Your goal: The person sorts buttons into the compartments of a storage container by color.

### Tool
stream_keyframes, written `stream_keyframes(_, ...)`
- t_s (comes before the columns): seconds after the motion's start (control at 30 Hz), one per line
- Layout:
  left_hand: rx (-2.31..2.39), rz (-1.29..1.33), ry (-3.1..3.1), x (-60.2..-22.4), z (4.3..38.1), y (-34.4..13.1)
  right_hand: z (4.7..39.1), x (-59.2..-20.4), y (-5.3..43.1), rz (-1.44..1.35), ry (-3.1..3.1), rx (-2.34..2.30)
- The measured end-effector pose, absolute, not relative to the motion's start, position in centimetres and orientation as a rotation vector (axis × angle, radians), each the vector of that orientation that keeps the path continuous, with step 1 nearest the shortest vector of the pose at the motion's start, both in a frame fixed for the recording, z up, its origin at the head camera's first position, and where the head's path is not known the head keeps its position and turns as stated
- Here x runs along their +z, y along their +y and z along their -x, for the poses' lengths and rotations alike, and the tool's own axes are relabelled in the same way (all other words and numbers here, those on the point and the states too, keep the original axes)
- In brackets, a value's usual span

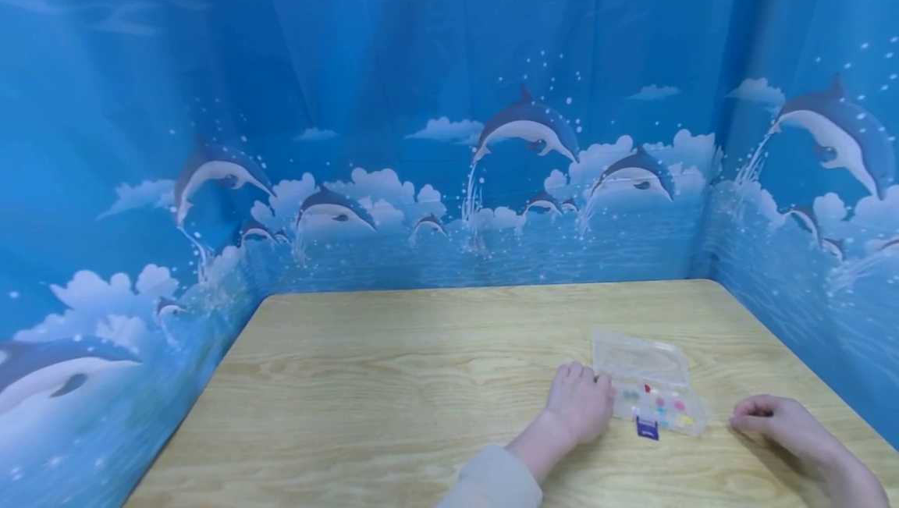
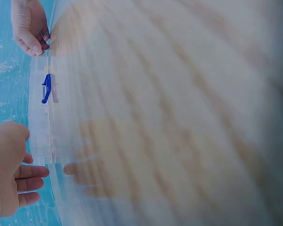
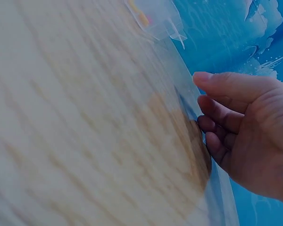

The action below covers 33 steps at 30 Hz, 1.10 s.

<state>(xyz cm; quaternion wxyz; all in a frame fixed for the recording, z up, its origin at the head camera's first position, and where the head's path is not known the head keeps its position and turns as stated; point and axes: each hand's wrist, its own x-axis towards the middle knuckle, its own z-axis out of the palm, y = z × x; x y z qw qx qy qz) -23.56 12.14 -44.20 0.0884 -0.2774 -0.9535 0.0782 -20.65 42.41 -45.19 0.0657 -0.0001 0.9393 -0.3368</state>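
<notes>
A clear plastic compartment box lies on the table with its lid folded back behind it. Small red, pink, blue and yellow pieces sit in its compartments. From its front edge hangs a dark blue latch, also visible in the left wrist view. My left hand is at the box's left end, fingers relaxed, fingertips right at the side wall. My right hand rests low over the table, a short way right of the box. Its fingers are loosely bent, and nothing shows between thumb and fingers in the right wrist view.
The wood-grain table extends left of and behind the box. Blue curtains printed with dolphins hang along the table's far, left and right sides. A clear tab sticks out from the box's end near my right hand.
</notes>
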Motion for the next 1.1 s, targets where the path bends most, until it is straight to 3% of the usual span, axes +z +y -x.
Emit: stream_keyframes(1.1,0.238,0.832,-2.84,-44.2,23.6,12.0,21.0,-42.7,40.3,0.075,2.928,-1.131)
